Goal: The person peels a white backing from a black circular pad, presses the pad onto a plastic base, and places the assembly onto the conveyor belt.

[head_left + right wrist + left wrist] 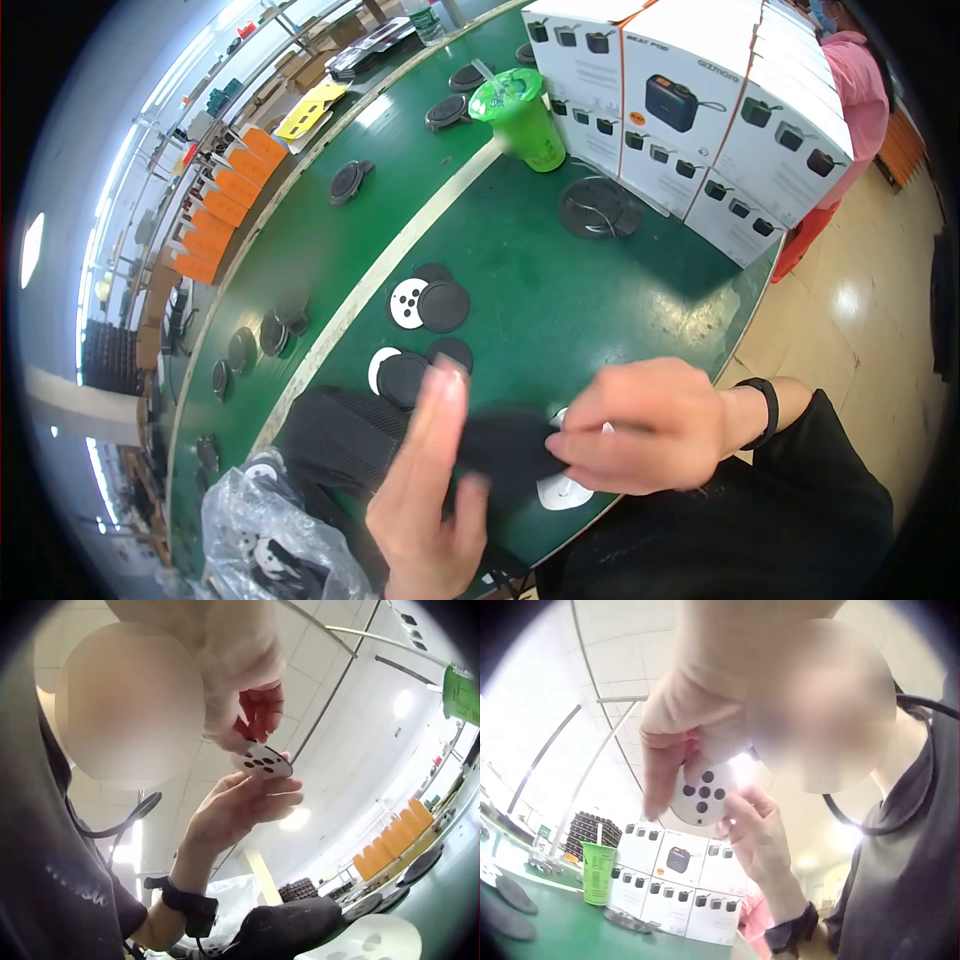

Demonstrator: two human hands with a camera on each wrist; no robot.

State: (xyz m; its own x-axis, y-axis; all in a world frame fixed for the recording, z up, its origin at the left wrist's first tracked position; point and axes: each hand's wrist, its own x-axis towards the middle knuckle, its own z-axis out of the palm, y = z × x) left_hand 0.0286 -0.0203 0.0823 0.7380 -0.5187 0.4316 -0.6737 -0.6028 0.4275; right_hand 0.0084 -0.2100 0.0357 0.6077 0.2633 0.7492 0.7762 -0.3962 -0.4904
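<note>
Between my hands is a round pad point(508, 450), black on top in the head view, its white face with several dark dots turned to the wrist cameras. At its right edge, my right hand point(650, 430) pinches it between thumb and fingers. My left hand point(425, 500) is at its other side, fingers extended and thumb apart; in the right wrist view the left fingers point(274, 804) lie right at the disc. Below my right hand, a white piece point(566, 492) lies on the table. Similar black and white discs point(444, 305) lie in two small clusters ahead of my hands.
A dark mesh-covered object point(340, 430) and a clear plastic bag point(275, 530) with discs stand at the left. Farther back are a green cup point(522, 122), stacked white speaker boxes point(690, 110) and a coiled black cable point(598, 208). A person in pink point(862, 100) is beyond the boxes.
</note>
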